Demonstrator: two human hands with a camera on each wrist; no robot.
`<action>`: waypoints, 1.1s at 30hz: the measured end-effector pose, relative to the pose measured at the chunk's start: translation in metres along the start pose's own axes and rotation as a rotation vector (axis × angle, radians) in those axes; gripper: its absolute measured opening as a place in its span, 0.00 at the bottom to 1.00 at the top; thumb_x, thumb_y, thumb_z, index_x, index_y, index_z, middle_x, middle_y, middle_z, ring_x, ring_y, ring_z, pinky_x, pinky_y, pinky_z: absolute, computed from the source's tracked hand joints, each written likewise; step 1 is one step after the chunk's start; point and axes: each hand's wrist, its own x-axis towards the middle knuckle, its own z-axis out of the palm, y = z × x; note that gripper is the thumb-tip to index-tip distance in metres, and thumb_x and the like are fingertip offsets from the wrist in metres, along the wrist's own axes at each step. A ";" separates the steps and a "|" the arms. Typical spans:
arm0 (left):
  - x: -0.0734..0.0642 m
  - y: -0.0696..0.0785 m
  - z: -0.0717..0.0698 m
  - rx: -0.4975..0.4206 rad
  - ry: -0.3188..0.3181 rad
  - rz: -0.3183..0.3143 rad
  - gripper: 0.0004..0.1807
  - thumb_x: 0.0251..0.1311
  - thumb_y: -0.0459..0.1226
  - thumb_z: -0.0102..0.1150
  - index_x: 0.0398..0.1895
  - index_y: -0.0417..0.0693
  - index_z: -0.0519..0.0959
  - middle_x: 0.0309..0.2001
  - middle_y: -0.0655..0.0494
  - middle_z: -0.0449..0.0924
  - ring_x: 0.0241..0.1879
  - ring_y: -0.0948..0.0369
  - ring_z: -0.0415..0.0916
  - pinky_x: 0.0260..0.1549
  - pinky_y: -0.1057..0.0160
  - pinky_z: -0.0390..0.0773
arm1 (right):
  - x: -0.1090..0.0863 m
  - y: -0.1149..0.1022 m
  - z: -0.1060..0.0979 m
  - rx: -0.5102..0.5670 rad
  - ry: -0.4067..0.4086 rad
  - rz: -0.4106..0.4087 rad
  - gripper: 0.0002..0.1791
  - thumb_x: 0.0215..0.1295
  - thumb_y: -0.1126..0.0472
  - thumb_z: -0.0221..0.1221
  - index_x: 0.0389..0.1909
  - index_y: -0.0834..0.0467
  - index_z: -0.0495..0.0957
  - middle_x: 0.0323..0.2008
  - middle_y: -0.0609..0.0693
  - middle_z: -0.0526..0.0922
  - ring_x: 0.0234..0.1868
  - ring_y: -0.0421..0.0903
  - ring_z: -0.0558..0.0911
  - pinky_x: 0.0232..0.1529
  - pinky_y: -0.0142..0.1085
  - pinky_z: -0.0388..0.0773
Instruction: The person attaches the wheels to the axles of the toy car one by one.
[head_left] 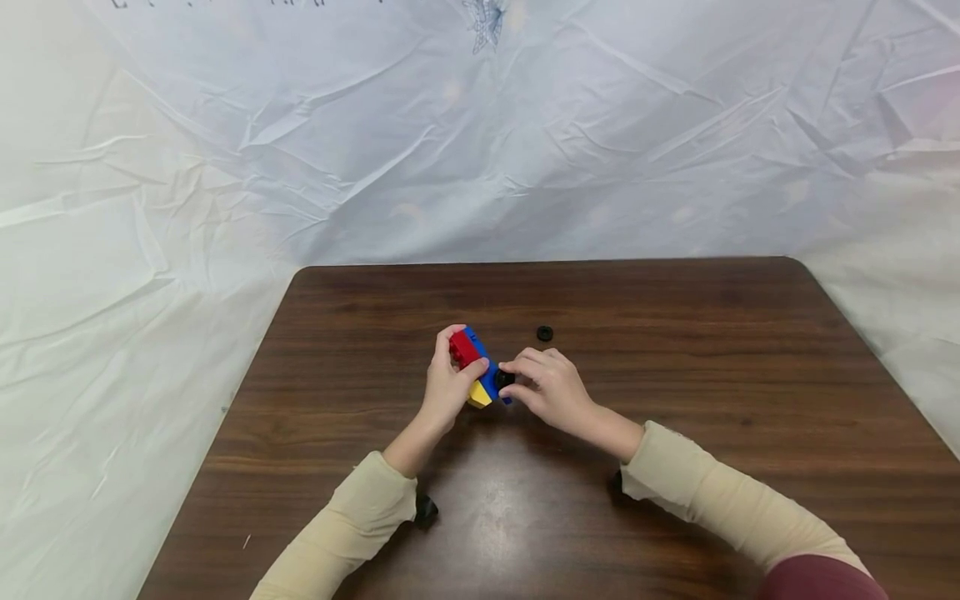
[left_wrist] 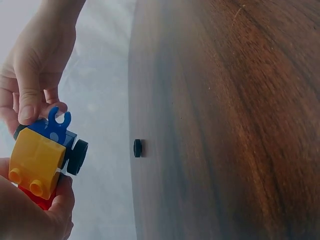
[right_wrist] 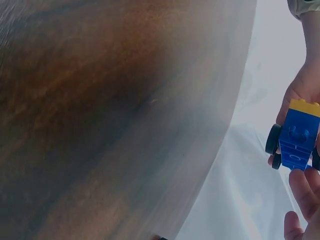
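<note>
My left hand point(head_left: 446, 387) grips a toy brick vehicle above the table. The vehicle has a blue base point(head_left: 489, 380), a red brick point(head_left: 467, 348) and a yellow brick point(left_wrist: 37, 159). A blue hook point(left_wrist: 60, 121) sticks out at one end in the left wrist view. My right hand point(head_left: 551, 387) is at the vehicle's side, pinching a black wheel point(head_left: 503, 379) between thumb and finger. Another black wheel point(left_wrist: 77, 157) sits on the side nearer the left wrist camera. Whether the pinched wheel is fully seated cannot be seen.
One loose black wheel point(head_left: 544, 333) lies on the dark wooden table point(head_left: 675, 333), beyond my right hand. A wrinkled white sheet point(head_left: 525, 167) hangs behind the table's far edge. Dark wrist gear point(head_left: 426, 511) shows below my left sleeve.
</note>
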 end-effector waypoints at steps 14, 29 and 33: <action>-0.002 0.003 -0.001 0.018 0.019 0.010 0.30 0.53 0.32 0.55 0.59 0.54 0.56 0.50 0.47 0.67 0.46 0.51 0.70 0.41 0.55 0.77 | 0.003 -0.007 0.002 0.043 -0.020 0.116 0.18 0.39 0.59 0.68 0.34 0.60 0.81 0.21 0.46 0.78 0.20 0.37 0.73 0.31 0.32 0.69; -0.003 0.002 0.000 0.046 0.021 0.060 0.31 0.51 0.30 0.56 0.59 0.52 0.57 0.51 0.46 0.67 0.45 0.51 0.70 0.41 0.55 0.77 | 0.002 -0.009 0.006 0.090 -0.067 0.240 0.16 0.41 0.58 0.67 0.33 0.61 0.81 0.19 0.46 0.77 0.20 0.36 0.73 0.30 0.32 0.69; -0.002 0.002 0.000 0.072 0.014 0.081 0.31 0.50 0.30 0.56 0.59 0.51 0.58 0.52 0.46 0.67 0.46 0.51 0.70 0.41 0.55 0.77 | 0.000 -0.011 0.007 0.090 -0.080 0.265 0.16 0.41 0.58 0.67 0.32 0.62 0.81 0.18 0.45 0.76 0.20 0.35 0.72 0.29 0.30 0.69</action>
